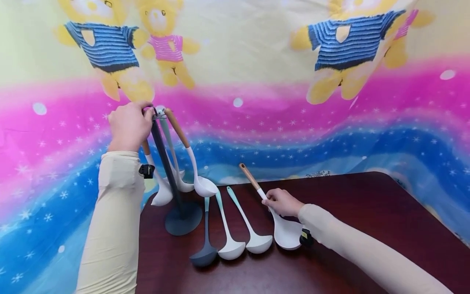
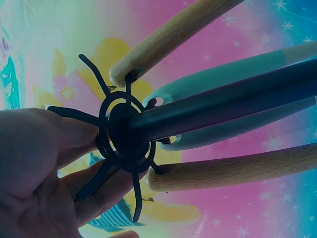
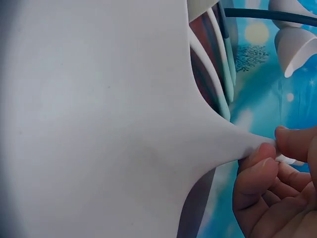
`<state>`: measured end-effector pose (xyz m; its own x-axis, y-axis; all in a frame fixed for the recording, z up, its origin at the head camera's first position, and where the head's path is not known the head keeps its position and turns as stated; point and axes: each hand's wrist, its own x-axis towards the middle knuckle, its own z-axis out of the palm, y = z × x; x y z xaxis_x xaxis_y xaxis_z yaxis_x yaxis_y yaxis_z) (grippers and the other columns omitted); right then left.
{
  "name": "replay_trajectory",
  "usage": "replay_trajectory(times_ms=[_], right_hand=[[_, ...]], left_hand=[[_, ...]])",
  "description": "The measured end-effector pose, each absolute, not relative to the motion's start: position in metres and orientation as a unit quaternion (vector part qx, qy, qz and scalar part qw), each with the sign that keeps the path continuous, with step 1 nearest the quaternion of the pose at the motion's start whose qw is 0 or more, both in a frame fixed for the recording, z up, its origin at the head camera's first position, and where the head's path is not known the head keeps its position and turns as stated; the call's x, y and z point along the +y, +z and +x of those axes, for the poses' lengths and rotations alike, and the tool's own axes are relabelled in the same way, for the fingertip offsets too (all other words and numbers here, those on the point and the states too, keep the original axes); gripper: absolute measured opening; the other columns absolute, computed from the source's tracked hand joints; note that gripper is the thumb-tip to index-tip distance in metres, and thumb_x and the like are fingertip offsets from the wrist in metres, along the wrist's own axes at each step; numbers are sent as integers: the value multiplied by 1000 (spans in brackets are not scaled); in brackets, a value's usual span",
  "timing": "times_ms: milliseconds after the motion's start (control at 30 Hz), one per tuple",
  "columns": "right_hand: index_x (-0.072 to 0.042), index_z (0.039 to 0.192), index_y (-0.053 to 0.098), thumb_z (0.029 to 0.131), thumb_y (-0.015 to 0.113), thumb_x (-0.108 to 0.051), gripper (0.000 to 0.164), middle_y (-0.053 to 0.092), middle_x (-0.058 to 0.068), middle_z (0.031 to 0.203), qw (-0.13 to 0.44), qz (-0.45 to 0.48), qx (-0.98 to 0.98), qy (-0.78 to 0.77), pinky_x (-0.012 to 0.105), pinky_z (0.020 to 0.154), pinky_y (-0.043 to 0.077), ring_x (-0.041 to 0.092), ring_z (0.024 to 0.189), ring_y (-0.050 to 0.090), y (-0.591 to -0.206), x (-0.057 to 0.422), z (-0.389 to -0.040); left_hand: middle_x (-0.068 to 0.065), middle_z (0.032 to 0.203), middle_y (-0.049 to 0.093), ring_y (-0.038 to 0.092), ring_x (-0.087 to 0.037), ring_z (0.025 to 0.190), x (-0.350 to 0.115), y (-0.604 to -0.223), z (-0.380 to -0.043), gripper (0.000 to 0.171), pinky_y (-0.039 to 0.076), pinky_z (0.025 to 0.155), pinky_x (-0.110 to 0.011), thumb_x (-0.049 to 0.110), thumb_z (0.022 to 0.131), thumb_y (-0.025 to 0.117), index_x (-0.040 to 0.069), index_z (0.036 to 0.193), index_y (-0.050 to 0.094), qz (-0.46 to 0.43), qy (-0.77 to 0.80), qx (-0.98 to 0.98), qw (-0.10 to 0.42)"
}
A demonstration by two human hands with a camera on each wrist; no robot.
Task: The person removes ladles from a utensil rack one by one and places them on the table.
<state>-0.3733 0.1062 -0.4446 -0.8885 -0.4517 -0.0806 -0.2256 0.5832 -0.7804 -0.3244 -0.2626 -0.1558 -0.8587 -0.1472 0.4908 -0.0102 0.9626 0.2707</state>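
My left hand (image 1: 128,125) grips the top of a black utensil stand (image 1: 160,147); in the left wrist view its thumb and fingers lie against the stand's hook ring (image 2: 102,129). From the hooks hang ladles with wooden handles (image 2: 178,39) and with green handles (image 2: 223,74), bowls down. At the right, my right hand (image 1: 284,203) pinches the neck of a white ladle (image 1: 285,232) with a wooden handle, which points up and away to the left. In the right wrist view this ladle's broad white bowl (image 3: 99,109) fills most of the picture.
Left of the held ladle, a dark grey ladle (image 1: 204,256) and two white ladles (image 1: 232,248) with green handles lie on the dark red table (image 1: 352,245). The stand's round base (image 1: 183,223) is near the table's left edge. A printed bear cloth (image 1: 238,134) hangs behind.
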Motion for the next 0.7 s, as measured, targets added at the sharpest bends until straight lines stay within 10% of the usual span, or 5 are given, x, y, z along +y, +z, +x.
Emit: replay_trajectory(times_ms=[700], right_hand=[[6,103,63,103,56,-16,24,64,13,75,209,-158,862,-434,28,47,44,14,51,49,-446,108,-373]], left_hand=[[-23,109,69,51,-46,111,-259,-154,-323,50,31,102,-63,37,104,45,13,147,51,48,-130,-958,252]])
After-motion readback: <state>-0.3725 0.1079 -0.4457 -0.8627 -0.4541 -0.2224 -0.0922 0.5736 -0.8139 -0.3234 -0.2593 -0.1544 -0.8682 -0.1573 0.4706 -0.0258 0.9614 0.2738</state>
